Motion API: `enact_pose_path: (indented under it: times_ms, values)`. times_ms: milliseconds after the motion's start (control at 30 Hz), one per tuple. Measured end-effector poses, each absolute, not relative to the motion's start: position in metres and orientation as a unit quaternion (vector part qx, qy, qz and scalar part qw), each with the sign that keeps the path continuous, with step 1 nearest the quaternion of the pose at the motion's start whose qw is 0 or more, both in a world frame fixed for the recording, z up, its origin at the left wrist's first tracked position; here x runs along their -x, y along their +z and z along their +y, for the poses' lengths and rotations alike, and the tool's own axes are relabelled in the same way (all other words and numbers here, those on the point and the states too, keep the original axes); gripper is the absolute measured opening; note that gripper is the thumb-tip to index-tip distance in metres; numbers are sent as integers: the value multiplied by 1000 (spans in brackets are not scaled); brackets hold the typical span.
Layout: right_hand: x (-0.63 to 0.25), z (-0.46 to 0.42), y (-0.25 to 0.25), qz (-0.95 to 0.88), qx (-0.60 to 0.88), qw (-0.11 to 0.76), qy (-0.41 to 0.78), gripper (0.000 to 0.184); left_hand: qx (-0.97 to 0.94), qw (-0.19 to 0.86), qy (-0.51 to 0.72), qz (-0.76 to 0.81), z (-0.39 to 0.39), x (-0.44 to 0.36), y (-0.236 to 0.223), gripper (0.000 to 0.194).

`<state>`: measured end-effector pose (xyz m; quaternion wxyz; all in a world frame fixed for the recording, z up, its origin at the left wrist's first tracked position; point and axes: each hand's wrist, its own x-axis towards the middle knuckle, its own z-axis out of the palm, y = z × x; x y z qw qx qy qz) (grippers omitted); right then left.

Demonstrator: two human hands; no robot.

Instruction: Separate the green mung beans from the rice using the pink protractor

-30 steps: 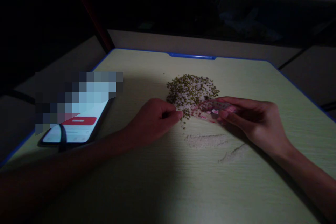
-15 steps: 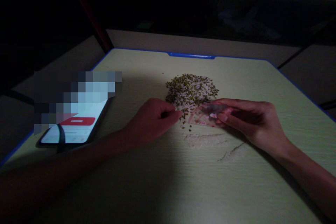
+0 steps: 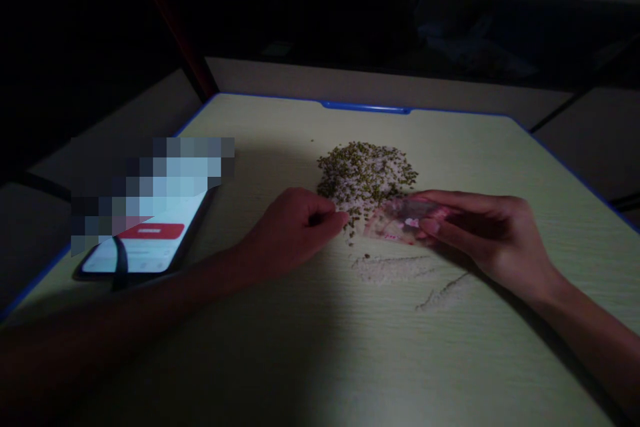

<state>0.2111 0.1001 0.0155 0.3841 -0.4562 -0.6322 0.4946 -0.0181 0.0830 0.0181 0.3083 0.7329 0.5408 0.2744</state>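
A heap of small green beans mixed with white grains point(image 3: 367, 170) lies on the pale wooden table point(image 3: 280, 360). My left hand point(image 3: 295, 230) rests at the near left edge of the heap, thumb pressed to curled fingers; anything inside them is hidden. On the right, my right hand point(image 3: 480, 227) pinches a small clear plastic packet with pink print point(image 3: 395, 220) between thumb and fingers. The packet's free edge lies low over the near right side of the heap. One dark bean point(image 3: 367, 256) sits apart in front, beside a pale streak of fine grains point(image 3: 395, 270).
A lit phone point(image 3: 150, 250), partly blurred out, lies at the left with a dark cord across its lower end. A second thin streak of grains point(image 3: 440, 290) is near my right wrist. The table has a blue rim point(image 3: 367, 107); behind it is a dark shelf space.
The packet in my right hand has come slightly toward me, away from the heap. A single bean has moved nearer, to the pale streak. My left hand stays in place.
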Motion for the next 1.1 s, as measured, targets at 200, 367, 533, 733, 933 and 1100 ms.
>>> enact_pose_path:
  times_ms: [200, 367, 533, 733, 933, 1100]
  values:
    - [-212, 100, 15, -662, 421, 371, 497, 28, -737, 302, 274, 539, 83, 17, 18, 39]
    - [-211, 100, 16, -661, 423, 365, 501, 28, -737, 297, 271, 544, 83, 17, 19, 39]
    - [-213, 99, 16, -654, 421, 370, 507, 30, -733, 303, 270, 546, 83, 17, 18, 38]
    - [-213, 100, 14, -667, 413, 360, 505, 31, -732, 304, 276, 543, 84, 17, 18, 39]
    - [-212, 100, 15, -686, 436, 351, 464, 27, -731, 308, 269, 546, 83, 18, 18, 39]
    - [-210, 101, 16, -670, 451, 355, 471, 25, -730, 310, 270, 546, 83, 18, 18, 38]
